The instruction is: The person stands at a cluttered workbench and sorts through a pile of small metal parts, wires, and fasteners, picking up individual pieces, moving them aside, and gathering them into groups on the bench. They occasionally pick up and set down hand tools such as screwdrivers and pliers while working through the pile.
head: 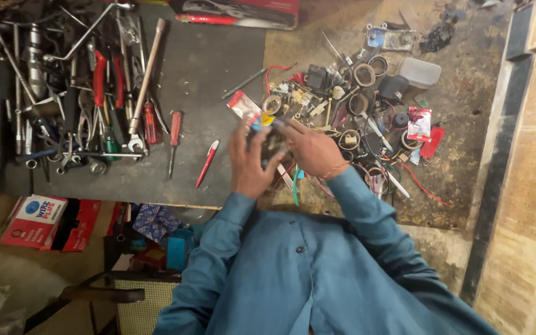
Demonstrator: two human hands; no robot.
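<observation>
both hands meet at the centre of the frame, just above the blue shirt front. left hand [247,162] is raised with fingers half curled and loosely spread, its fingertips at the lower end of a small flat packet with a red, white, yellow and blue printed card [250,111]. right hand [310,149] comes in from the right, thumb and forefinger pinched on the packet's near end by the yellow patch. the packet is held in the air, tilted up toward the upper left, over the edge where the dark grey mat [212,74] ends.

by the look of it the step in hand is opening or stripping this packet, both hands working on one corner; whether it is already torn cannot be told, as the fingers hide that end. the next move would call for a firm hold on the card with the left hand while the right peels or pulls, kept low over the counter [466,105] so nothing small drops into the clutter.

right of the hands lies a heap of small electrical parts, tape rolls and wires [355,111]. at the upper left is a pile of pliers, spanners and screwdrivers [88,93]. a red pen [207,162] lies on the mat, just left of the left hand.
</observation>
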